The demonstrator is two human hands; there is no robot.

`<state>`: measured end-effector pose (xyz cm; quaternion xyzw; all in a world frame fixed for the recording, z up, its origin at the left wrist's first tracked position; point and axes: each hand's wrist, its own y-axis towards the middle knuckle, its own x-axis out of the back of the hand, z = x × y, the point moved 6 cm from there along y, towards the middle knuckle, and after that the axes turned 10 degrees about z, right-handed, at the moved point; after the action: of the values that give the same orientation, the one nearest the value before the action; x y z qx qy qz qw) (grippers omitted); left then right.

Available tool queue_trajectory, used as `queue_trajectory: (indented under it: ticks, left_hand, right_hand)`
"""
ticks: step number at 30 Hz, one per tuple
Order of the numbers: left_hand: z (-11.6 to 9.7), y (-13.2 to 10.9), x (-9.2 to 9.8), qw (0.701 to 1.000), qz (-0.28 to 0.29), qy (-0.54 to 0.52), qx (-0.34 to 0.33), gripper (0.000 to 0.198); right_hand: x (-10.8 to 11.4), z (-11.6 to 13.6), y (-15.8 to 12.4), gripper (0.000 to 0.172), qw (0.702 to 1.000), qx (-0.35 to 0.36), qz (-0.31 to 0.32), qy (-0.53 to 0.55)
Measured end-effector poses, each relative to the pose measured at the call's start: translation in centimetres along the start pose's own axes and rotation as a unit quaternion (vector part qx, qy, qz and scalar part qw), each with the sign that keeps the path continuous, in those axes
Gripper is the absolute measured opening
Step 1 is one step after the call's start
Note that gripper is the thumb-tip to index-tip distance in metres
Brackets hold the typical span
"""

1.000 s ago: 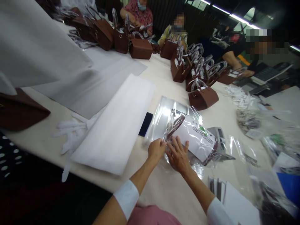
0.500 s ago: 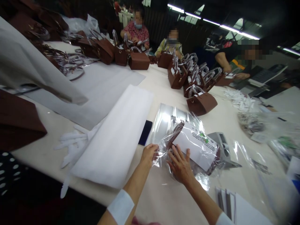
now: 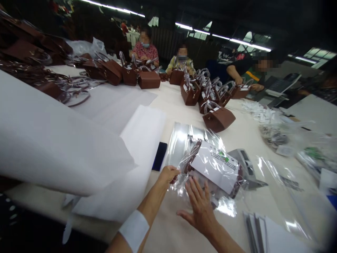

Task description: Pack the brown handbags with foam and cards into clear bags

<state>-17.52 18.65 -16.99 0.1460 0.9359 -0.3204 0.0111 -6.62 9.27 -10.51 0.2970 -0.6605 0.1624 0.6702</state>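
A brown handbag (image 3: 193, 154) lies inside a clear plastic bag (image 3: 179, 140), with a printed white sheet (image 3: 214, 165) showing on top. At the plastic bag's near left edge, my left hand (image 3: 169, 174) pinches the film between thumb and fingers. My right hand (image 3: 200, 207) is spread, its fingertips at the near side of the wrapped handbag, thumb pointing left. Whether its fingertips press on the film I cannot tell. Behind the wrapped handbag stands a grey tape dispenser-like device (image 3: 243, 165), partly hidden.
A large white sheet (image 3: 58, 140) sweeps in from the left over more white sheets (image 3: 147, 123). A dark blue flat object (image 3: 159, 156) lies left of the plastic. Several brown handbags (image 3: 219, 118) stand farther back, where co-workers (image 3: 181, 63) sit. Clear bags (image 3: 284, 179) lie right.
My right hand has drawn back toward me and spread its thumb outward. The white sheet at left has swung lower and farther across the table. My left hand keeps its pinch.
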Motion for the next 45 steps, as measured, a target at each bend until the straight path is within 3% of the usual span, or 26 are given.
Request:
queue_trajectory:
  ticks: [2, 6, 9, 12, 15, 17, 21, 23, 27, 32, 35, 39, 43, 45]
  left_hand:
    - [0.1, 0.2, -0.5, 1.0, 0.008, 0.005, 0.014, 0.024]
    - [-0.1, 0.1, -0.4, 0.999, -0.013, 0.027, -0.024, 0.024]
    - [-0.8, -2.0, 0.8, 0.991, -0.057, 0.055, -0.111, 0.022]
    - [-1.8, -5.3, 1.6, 0.964, -0.095, 0.098, -0.227, 0.019]
    - [-2.2, -7.8, 0.3, 0.928, -0.064, 0.155, -0.331, 0.015]
    - [-2.2, -8.8, -1.8, 0.876, -0.025, 0.244, -0.415, 0.017]
    - [-0.5, -9.9, -5.2, 0.687, -0.024, 0.463, -0.559, 0.02]
    - [0.4, -9.7, -5.3, 0.65, -0.013, 0.505, -0.568, 0.02]
    - [0.7, -9.8, -4.7, 0.639, 0.044, 0.548, -0.538, 0.024]
    - [-0.2, -10.1, -5.1, 0.626, 0.106, 0.565, -0.526, 0.017]
    - [-0.3, -9.4, -5.1, 0.593, 0.065, 0.578, -0.557, 0.027]
    - [-1.0, -8.2, -5.2, 0.534, 0.022, 0.585, -0.61, 0.013]
    - [-2.8, -7.4, -6.8, 0.471, 0.083, 0.597, -0.644, 0.01]
    - [-3.8, -7.0, -7.5, 0.464, 0.099, 0.597, -0.647, 0.013]
  right_hand:
    - [-0.3, 1.7, -0.7, 0.08, 0.999, -0.036, -0.011, 0.027]
    - [-0.4, 1.5, -1.9, 0.031, 0.98, -0.131, -0.083, 0.121]
    - [0.5, -1.6, -3.1, 0.019, 0.945, -0.2, -0.102, 0.239]
    - [2.3, -4.1, -4.4, 0.018, 0.907, -0.256, -0.099, 0.319]
    - [3.4, -4.4, -4.9, 0.019, 0.882, -0.266, -0.075, 0.382]
    - [3.5, -3.8, -4.9, 0.018, 0.881, -0.256, -0.06, 0.393]
    - [3.4, -1.2, -5.4, 0.016, 0.937, -0.148, -0.054, 0.311]
    - [2.7, 0.2, -6.4, 0.026, 0.963, -0.09, -0.043, 0.251]
    - [0.2, 1.7, -8.0, 0.072, 0.992, -0.065, -0.02, 0.104]
    - [-1.4, -0.1, -7.2, 0.045, 0.994, -0.087, -0.044, 0.04]
    - [-1.2, -1.3, -7.1, 0.048, 0.993, -0.053, -0.057, 0.089]
    - [-1.1, -2.2, -8.2, 0.048, 0.985, -0.054, -0.037, 0.159]
    - [-0.9, -3.2, -8.7, 0.03, 0.954, -0.161, -0.029, 0.251]
    - [0.3, -3.6, -8.4, 0.025, 0.944, -0.2, -0.048, 0.258]
